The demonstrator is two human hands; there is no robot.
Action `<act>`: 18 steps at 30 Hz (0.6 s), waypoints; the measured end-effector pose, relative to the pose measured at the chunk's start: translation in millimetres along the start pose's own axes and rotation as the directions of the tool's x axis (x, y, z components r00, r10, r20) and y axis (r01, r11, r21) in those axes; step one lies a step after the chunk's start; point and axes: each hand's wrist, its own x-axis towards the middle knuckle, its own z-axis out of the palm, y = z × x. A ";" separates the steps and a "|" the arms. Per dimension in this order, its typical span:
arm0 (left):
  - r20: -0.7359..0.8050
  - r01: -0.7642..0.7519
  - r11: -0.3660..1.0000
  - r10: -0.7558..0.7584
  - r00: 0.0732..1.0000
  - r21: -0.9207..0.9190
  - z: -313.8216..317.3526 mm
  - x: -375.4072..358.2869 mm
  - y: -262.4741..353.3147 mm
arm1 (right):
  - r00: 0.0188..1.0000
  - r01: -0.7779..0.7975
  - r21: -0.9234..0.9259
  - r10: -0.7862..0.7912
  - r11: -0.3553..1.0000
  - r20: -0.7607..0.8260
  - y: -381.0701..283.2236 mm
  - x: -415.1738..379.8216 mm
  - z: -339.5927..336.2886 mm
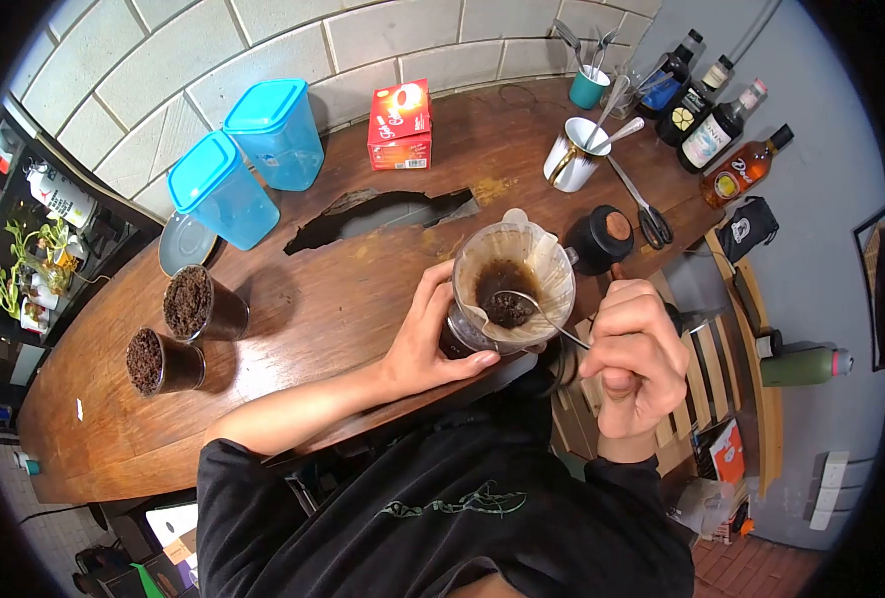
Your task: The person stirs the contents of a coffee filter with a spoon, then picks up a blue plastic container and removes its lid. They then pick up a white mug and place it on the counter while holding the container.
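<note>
A glass dripper lined with a paper filter stands near the table's front edge, with dark wet coffee grounds and brown liquid inside. My left hand is wrapped round the left side of the glass vessel below the filter. In my right hand, the fingers are closed on the handle of a metal spoon. The spoon's bowl rests among the grounds in the filter. Just behind my right hand, a dark round pot with a brown knob sits beside the dripper.
Two grounds-filled glasses stand left. Behind are blue containers, a red box and a hole in the wooden table. A mug, scissors and several bottles stand back right.
</note>
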 end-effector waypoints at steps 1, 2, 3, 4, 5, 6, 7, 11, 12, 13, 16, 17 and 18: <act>0.002 -0.005 1.000 0.005 1.000 0.009 -0.2 0.0 0.1 | 1.000 0.007 0.003 -0.007 1.000 -0.021 -0.7 -0.3 -0.8; 0.002 -0.005 1.000 0.005 1.000 0.009 -0.2 -0.1 0.1 | 1.000 0.006 0.005 -0.006 1.000 -0.026 -1.0 -1.6 -1.6; 0.002 0.000 1.000 0.000 1.000 0.005 0.0 -0.2 0.0 | 1.000 0.006 0.005 -0.006 1.000 -0.027 -1.4 -2.3 -2.4; 0.002 0.006 1.000 -0.006 1.000 0.002 -0.1 -0.3 -0.1 | 1.000 0.012 0.012 -0.012 1.000 -0.016 -1.7 -2.9 -3.0; 0.003 0.005 1.000 -0.005 1.000 0.003 0.0 -0.3 0.1 | 1.000 0.018 0.020 -0.018 1.000 -0.006 -1.8 -3.0 -3.2; -0.002 -0.002 1.000 0.002 1.000 0.005 -0.1 0.1 0.1 | 1.000 0.019 0.018 -0.018 1.000 -0.010 -1.6 -2.8 -3.0; 0.000 -0.010 1.000 0.010 1.000 0.007 -0.4 0.4 0.0 | 1.000 0.016 0.017 -0.016 1.000 0.004 -1.5 -2.8 -2.3; -0.004 -0.021 0.999 0.021 1.000 0.033 1.6 -0.8 -0.3 | 0.998 -0.031 0.017 0.030 0.999 0.053 1.0 -3.8 -0.9; -0.009 -0.028 0.999 0.029 1.000 0.040 1.4 -0.4 -0.1 | 0.996 -0.031 0.000 0.031 1.000 0.080 1.9 -2.0 -2.1; -0.015 -0.036 0.998 0.037 0.999 0.047 1.2 0.0 0.1 | 0.997 -0.032 -0.003 0.032 0.999 0.072 3.8 -1.8 -2.5; -0.023 -0.024 0.999 0.024 0.999 0.022 3.1 -1.1 -2.1 | 0.996 -0.012 -0.048 0.016 0.999 0.085 10.5 -2.9 -4.0; -0.019 -0.026 0.999 0.027 0.999 0.025 3.7 -1.2 -3.1 | 0.997 -0.011 -0.048 0.015 0.999 0.080 9.4 -3.0 -4.8; -0.025 -0.021 1.000 0.021 0.999 0.011 4.6 -1.6 -4.0 | 1.000 -0.003 -0.053 0.004 0.999 0.016 6.6 -2.6 -6.1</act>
